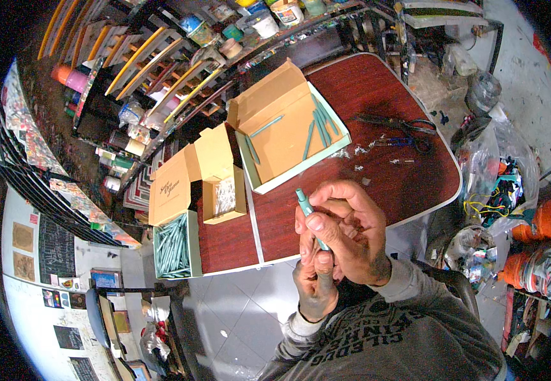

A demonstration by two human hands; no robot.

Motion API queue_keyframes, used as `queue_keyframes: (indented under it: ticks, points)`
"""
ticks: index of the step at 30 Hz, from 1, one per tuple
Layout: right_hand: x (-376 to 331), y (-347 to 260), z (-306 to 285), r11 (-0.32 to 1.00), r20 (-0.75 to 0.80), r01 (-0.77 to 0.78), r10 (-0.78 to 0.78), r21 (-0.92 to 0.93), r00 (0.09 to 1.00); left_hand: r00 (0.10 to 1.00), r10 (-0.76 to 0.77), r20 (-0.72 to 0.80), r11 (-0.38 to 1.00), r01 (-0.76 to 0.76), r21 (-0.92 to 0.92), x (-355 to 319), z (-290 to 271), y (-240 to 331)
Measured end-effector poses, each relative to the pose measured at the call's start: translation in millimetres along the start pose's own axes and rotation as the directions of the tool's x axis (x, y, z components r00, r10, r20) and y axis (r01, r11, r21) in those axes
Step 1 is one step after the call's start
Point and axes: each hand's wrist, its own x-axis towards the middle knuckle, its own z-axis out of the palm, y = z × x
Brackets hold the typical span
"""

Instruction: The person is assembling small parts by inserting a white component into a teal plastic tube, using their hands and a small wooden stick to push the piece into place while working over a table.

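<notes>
Your right hand (355, 232) pinches the teal pen (303, 200) between thumb and fingers while your left hand (317, 286) grasps it lower, probably to steady it; it shows over the tabletop's (415, 181) near edge. Your fingers hide its lower end. Outward, the wide box (282, 152) lies open toward the far edge, likely for easy reach; the packed box (194, 247) sits at the near left corner. The small box's white pieces (224, 195) are hard to make out.
</notes>
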Motion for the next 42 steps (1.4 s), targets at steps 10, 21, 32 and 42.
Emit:
queue_keyframes:
  ticks: [10, 21, 32, 42]
  points:
    - [-1.2, 8.2, -6.3, 0.998, -0.033, -0.007, 0.009, 0.069, 0.999, 0.999, -0.045, -0.024, 0.999, 0.045, 0.026, 2.0, 5.2, 1.1]
    - [2.4, 2.1, -3.4, 0.998, -0.013, -0.018, 0.019, 0.063, 1.000, 0.998, -0.003, 0.061, 1.000, 0.002, 0.021, 2.9, -3.2, -2.1]
    - [-3.7, 3.4, -12.4, 0.992, -0.033, -0.009, 0.014, 0.128, 0.999, 0.992, -0.050, 0.113, 0.998, 0.046, 0.034, -0.5, -5.8, -4.5]
    - [-6.3, -6.5, -13.3, 0.995, -0.068, -0.039, 0.046, 0.097, 0.997, 0.976, -0.153, 0.156, 0.963, 0.183, -0.198, -0.3, -0.4, -14.1]
